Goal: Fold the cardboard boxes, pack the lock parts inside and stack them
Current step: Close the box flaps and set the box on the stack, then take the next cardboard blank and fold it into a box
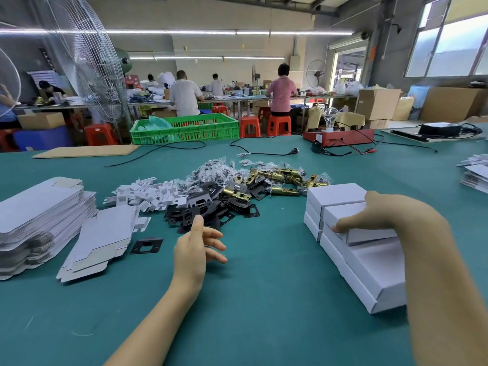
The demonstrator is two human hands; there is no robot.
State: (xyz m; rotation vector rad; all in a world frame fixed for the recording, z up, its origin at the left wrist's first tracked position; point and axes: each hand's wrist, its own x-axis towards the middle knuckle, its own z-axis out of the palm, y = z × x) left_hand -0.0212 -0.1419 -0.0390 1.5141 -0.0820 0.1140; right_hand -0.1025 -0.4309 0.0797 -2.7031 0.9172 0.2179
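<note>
The right hand (390, 217) lay at right of centre on a folded white box (369, 233), thumb along its near-left edge and fingers curled over the far side, gripping it on top of the stack of closed white boxes (369, 268) at the right of the frame; more closed boxes (335, 194) sat just behind, touching that stack; the left hand (196, 249) hovered at centre frame over the green table (264, 299), fingers loosely spread and relaxed, holding nothing, just near the heap of black strike plates (208, 210); one lone black plate (146, 245) lay flat to the left of that hand; brass latch bolts (280, 178) and small clear screw bags (216, 167) were piled behind the black plates at upper centre; small white card inserts (142, 192) were heaped left of the plates; flat unfolded box blanks (39, 207) stood stacked at far left, with a few loose blanks (100, 244) lying beside them; a green crate (184, 128) sat at the table's far edge; a red tester box with a bulb (338, 136) stood at upper right; black cables (264, 151) ran across the far tabletop.
</note>
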